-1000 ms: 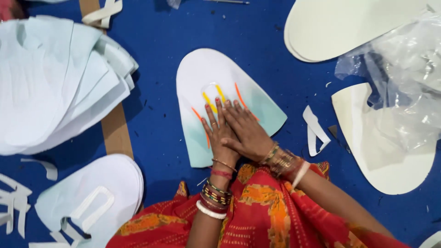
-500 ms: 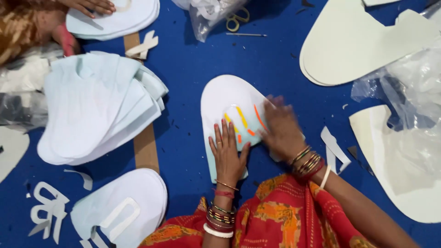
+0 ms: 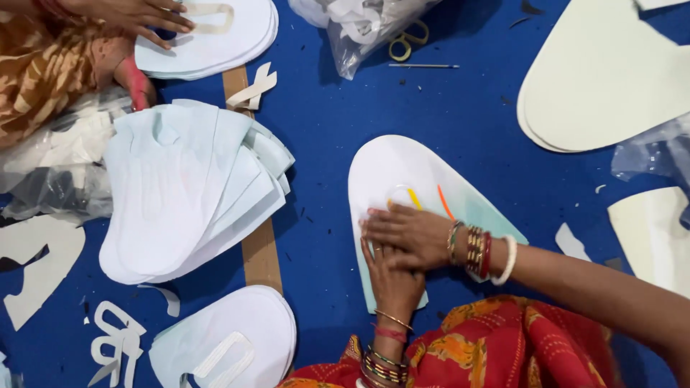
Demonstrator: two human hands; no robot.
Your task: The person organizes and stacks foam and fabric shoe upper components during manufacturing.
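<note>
Both my hands lie flat on the white rounded cut-out (image 3: 402, 169), which sits on the blue surface (image 3: 338, 129). My right hand (image 3: 406, 233) is spread, palm down, fingers pointing across the piece; it grips nothing, only presses. My left hand (image 3: 392, 276) lies just below it, partly under it, fingers likewise extended and pressing. I judge the flat pressure serves to smooth or bond the sheet, since neither hand closes on anything. Yellow and orange strips (image 3: 430, 200) show on the cut-out just above my right hand.

Left of the cut-out lies a fanned stack of pale blue pieces (image 3: 180, 194), overlapping, presumably to keep them separable. A brown strip (image 3: 259, 251) runs beneath that stack. Below and left of the cut-out sits another pile with a slot cut out (image 3: 230, 345). Above it lie a clear bag of scraps (image 3: 359, 29) and a thin rod (image 3: 424, 66). Far upper left of the cut-out, another person's hand (image 3: 136, 13) rests on a separate pile (image 3: 215, 43). Right of it lie large cream sheets (image 3: 604, 79).
</note>
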